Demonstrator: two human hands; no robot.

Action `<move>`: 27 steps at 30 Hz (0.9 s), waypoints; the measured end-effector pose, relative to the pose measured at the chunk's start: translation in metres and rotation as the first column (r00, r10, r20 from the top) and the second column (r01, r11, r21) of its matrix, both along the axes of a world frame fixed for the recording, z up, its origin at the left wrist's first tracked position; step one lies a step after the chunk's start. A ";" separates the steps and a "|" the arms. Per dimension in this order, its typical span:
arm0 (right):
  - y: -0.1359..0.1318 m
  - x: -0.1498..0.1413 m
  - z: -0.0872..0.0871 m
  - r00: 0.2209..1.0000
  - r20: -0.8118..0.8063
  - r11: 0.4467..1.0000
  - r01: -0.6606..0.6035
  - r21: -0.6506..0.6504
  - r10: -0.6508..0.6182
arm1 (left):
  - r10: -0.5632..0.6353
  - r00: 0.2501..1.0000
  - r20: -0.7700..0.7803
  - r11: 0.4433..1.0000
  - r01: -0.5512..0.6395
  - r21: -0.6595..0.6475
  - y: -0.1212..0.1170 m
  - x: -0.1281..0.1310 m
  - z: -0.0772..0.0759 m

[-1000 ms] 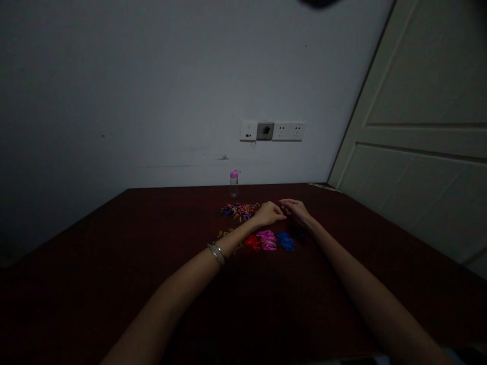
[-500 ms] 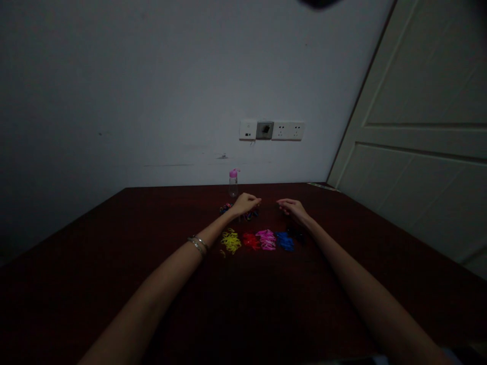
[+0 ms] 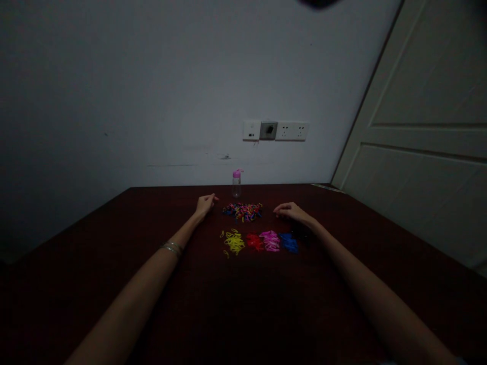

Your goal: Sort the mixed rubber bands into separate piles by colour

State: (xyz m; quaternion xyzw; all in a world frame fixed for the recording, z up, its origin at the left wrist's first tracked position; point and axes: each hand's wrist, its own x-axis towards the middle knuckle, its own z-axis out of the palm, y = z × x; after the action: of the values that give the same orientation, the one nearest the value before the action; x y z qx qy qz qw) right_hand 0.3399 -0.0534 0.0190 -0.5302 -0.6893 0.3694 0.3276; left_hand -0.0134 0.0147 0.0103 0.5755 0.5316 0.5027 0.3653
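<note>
A mixed pile of small coloured rubber bands lies on the dark red table. My left hand rests just left of it, fingers curled closed; anything inside them is hidden. To the right of the pile is my right hand, its fingers bent and drawn together; whether a band is between the tips is too small to tell. Nearer me, sorted by colour in a row, are yellow bands, red bands, pink bands and blue bands. Dark bands lie partly shadowed by my right wrist.
A clear bottle with a pink lid stands behind the mixed pile. The table meets a pale wall with sockets. A white panelled door rises on the right. One stray yellow band lies near the yellow group.
My left hand has moved left, off the mixed pile, which now shows fully. My right hand has stayed nearly in place. The view has shifted slightly.
</note>
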 end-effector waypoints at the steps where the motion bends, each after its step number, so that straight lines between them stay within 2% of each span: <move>1: -0.001 0.003 0.004 0.999 0.035 0.999 -0.041 -0.015 0.042 | -0.007 1.000 -0.008 1.000 0.007 0.010 0.000 0.001 0.000; 5: -0.008 0.019 0.018 0.965 0.214 0.987 -0.140 -0.080 0.154 | 0.009 1.000 -0.027 1.000 -0.008 0.025 0.000 0.003 0.000; 9: -0.019 0.024 0.029 0.939 0.311 0.979 -0.094 -0.179 0.147 | 0.025 0.999 -0.044 0.999 -0.024 0.023 0.001 0.001 -0.001; 13: -0.025 0.018 0.031 0.927 0.351 0.969 -0.048 -0.243 0.134 | 0.015 1.000 -0.025 0.999 -0.014 0.044 0.003 0.000 -0.004; 19: -0.023 0.018 0.026 0.898 0.421 0.968 -0.022 -0.250 0.129 | -0.023 1.000 0.003 0.997 0.022 0.072 0.004 -0.001 -0.006; 27: -0.024 0.026 0.026 0.921 0.367 0.956 -0.021 -0.292 0.132 | -0.013 1.000 -0.024 0.999 0.014 0.049 0.004 -0.001 -0.006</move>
State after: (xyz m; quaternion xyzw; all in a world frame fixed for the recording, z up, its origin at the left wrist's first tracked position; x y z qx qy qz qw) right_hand 0.3657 -0.0771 0.0454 -0.6057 -0.7004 0.3659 0.0927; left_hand -0.0143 0.0186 0.0041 0.5937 0.5194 0.5062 0.3484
